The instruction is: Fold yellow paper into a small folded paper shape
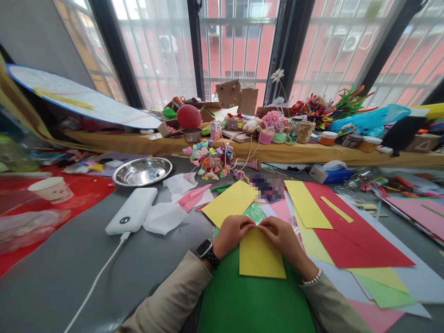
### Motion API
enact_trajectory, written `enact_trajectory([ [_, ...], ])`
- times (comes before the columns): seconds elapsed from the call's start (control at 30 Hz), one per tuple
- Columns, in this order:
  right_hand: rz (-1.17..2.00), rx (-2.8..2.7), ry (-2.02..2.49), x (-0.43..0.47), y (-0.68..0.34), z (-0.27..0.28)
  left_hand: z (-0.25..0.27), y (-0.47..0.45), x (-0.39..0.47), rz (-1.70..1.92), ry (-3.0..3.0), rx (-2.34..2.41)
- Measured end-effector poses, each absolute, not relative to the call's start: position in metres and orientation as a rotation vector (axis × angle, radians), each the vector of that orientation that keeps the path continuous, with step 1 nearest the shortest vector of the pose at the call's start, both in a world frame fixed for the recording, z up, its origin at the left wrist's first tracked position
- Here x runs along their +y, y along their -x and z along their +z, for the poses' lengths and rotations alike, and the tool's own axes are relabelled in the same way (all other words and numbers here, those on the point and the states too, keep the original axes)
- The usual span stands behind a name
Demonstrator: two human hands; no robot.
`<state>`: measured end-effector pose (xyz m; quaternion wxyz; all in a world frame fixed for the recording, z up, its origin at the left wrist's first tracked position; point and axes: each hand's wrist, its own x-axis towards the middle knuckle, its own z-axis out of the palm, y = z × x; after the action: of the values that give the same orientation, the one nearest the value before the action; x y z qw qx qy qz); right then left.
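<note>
My left hand (233, 233) and my right hand (281, 237) meet at the top edge of a yellow sheet of paper (262, 259). Both pinch that edge between thumb and fingers, with their fingertips almost touching. The sheet hangs or lies toward me over a green surface (256, 305); whether it rests flat is hard to tell. Just beyond my left hand is another yellow sheet (229, 203). A green glossy piece (255, 212) shows past my fingertips.
Right: a red sheet (364, 236) with yellow strips, among coloured papers. Left: a white power bank (133, 210) with a cable, white tissue (164, 217), a steel plate (142, 171) and a paper cup (51, 190). Craft flowers (210, 159) stand ahead, below a crowded sill.
</note>
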<state>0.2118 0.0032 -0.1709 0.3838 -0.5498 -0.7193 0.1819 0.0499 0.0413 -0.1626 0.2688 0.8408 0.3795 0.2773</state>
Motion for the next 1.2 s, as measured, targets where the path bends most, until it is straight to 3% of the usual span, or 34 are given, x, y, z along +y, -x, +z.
enact_trajectory([
  [1.2, 0.536, -1.854, 1.408, 0.0033, -0.2118, -0.1698, -0.1681, -0.05, 0.0427, 0.76, -2.325, 1.016],
])
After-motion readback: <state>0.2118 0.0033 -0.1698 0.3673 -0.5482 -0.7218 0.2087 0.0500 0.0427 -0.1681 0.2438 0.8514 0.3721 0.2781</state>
